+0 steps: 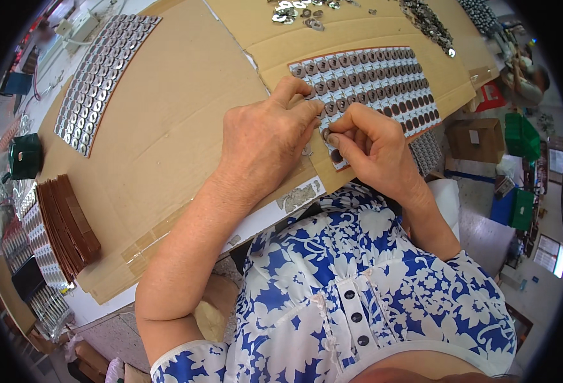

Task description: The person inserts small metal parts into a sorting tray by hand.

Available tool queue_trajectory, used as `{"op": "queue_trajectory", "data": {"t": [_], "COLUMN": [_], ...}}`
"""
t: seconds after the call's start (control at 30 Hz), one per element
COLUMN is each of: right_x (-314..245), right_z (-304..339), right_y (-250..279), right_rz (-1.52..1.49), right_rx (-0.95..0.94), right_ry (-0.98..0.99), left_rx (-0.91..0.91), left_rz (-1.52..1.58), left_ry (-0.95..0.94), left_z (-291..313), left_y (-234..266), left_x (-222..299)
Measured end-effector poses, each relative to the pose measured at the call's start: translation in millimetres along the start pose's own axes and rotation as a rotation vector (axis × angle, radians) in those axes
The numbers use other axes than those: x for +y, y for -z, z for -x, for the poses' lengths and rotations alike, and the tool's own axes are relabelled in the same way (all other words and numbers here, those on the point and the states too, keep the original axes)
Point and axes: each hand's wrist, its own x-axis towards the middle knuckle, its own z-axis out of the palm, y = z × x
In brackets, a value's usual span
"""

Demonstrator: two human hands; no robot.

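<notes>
Cardboard (166,121) covers the worktop (265,214); on it lies a panel (374,83) of discs (404,107). Right hand (383,150), wrist bent: thumb and index pinch one disc (325,133) by the panel's near left corner, apparently placing it; careful alignment is called for next. Left hand (262,134) arches alongside, fingers bent, grip hidden.

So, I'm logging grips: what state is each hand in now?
Left hand: curled beside the disc-covered board; any hold cannot be told.
Right hand: closed, pinching at the board; any piece held cannot be made out.
</notes>
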Motion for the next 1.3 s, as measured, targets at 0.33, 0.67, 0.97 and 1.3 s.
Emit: {"op": "queue_trajectory", "data": {"t": [0.33,0.67,0.97,1.3], "right_x": [8.5,1.3,-13.1,-12.1], "right_z": [-3.6,-6.2,-7.5,0.7], "right_y": [-7.8,4.6,-2.4,-25.7], "right_rz": [-0.037,-0.073,0.116,0.206], "right_rx": [-0.016,-0.095,-0.059,0.156], "right_ry": [0.088,0.012,0.050,0.500], "left_rx": [-0.009,-0.011,0.007,0.077], "left_rz": [0.033,0.074,0.085,0.634], "left_ry": [0.034,0.059,0.064,0.400], "left_z": [2.9,1.4,1.7,-3.3], "left_y": [1.5,5.8,1.0,16.9], "left_x": [-5.5,-1.0,-1.2,-19.0]}}
